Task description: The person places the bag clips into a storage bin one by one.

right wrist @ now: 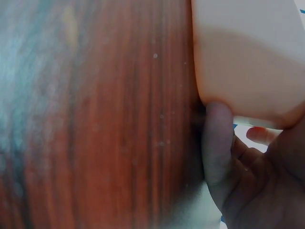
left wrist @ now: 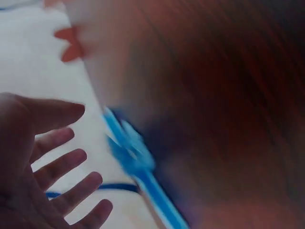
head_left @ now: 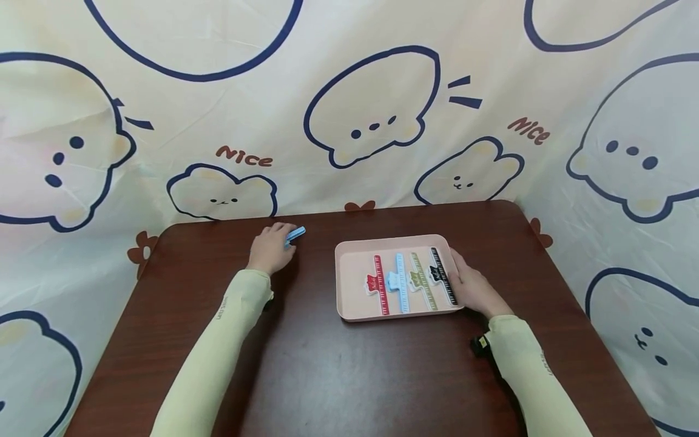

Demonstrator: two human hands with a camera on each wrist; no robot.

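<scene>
My left hand is over the back left of the table, beside a blue ruler-like strip with a clip-like piece. In the left wrist view the fingers are spread apart, with a gap between them and the blurred blue strip. At the right end of a pale pink tray, my right hand grips the edge. Its thumb presses on the tray's corner, and its other fingers are partly hidden. Red, light blue, green and black ruler-like strips with animal-shaped pieces lie side by side on the tray.
The dark brown wooden table has rounded back corners. Behind it and at both sides hangs a pale cloth printed with cartoon animals. A dark device is on the right wrist.
</scene>
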